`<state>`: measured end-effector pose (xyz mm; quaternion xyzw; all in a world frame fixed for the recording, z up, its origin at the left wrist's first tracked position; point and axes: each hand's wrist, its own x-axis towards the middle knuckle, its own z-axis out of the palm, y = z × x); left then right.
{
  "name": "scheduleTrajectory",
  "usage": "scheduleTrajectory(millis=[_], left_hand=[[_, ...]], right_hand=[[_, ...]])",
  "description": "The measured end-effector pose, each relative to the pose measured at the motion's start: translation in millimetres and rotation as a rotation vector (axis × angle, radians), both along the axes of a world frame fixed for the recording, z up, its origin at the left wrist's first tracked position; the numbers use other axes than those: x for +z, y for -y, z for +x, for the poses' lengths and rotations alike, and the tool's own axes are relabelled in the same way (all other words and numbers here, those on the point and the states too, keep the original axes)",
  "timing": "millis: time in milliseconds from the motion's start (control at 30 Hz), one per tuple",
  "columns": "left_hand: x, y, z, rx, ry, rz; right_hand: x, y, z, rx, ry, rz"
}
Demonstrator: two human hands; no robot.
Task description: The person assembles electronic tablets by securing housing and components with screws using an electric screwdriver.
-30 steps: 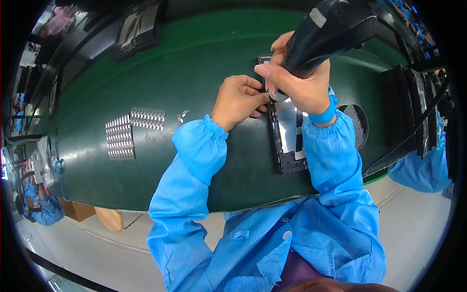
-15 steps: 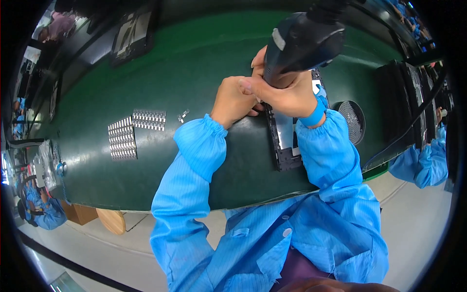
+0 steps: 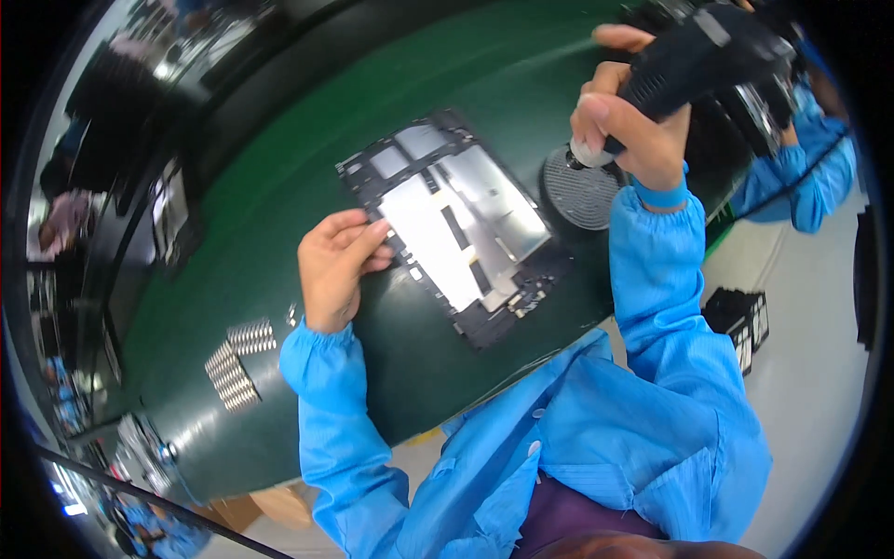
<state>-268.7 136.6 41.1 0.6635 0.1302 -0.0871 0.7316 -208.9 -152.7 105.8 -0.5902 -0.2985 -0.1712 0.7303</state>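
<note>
An opened tablet-like device (image 3: pixel 416 224) with a black frame and silver plates lies flat on the green table. My left hand (image 3: pixel 335 261) pinches its left edge between thumb and fingers. My right hand (image 3: pixel 638 126) is wrapped round a black electric screwdriver (image 3: pixel 708 58), held up to the right of the device. The tool's pale, see-through tip (image 3: pixel 596 155) points down over a round screw dish (image 3: pixel 585 194), whose surface is dotted with a fine pattern. From this view I cannot tell whether tip and dish touch.
Two groups of small metal parts (image 3: pixel 231 377) lie in rows at the left, with a few loose pieces (image 3: pixel 292 315) near my left wrist. A black tray-like panel (image 3: pixel 172 219) stands at the far left. A co-worker's blue sleeve (image 3: pixel 792 186) shows at the right.
My right hand has carried the screwdriver right, away from the device and over the dish. The hands have parted, uncovering the device. The whole view has turned and shifted.
</note>
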Motion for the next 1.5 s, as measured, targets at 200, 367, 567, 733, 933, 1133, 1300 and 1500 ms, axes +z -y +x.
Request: scheduleTrajectory(millis=[200,367,567,733,933,1133,1300,1500], left_hand=[[-19.8,6.0,2.5,0.020,-0.030,-0.026],[-17.3,9.1,1.9,0.002,-0.014,0.161],[-18.0,0.7,5.3,-0.034,-0.030,0.181],[-17.9,-5.2,7.3,-0.069,-0.065,0.127],[-18.4,-6.9,9.1,-0.076,-0.089,0.129],[-20.1,-5.8,9.9,-0.077,-0.078,0.109],[-22.0,-11.1,5.7,-0.054,-0.101,0.118],[-19.9,-4.8,12.3,-0.110,-0.087,0.082]], right_hand=[[-46.1,34.1,10.6,-0.197,-0.130,-0.037],[-55.4,31.9,20.5,-0.252,-0.129,-0.100],[-59.0,26.9,26.0,-0.235,-0.133,-0.184],[-58.7,25.5,26.5,-0.248,-0.111,-0.222],[-57.3,23.0,26.0,-0.255,-0.138,-0.205],[-56.5,25.2,24.6,-0.260,-0.152,-0.200],[-55.8,19.5,23.9,-0.232,-0.155,-0.218],[-11.4,-4.2,14.8,-0.099,0.035,0.042]])
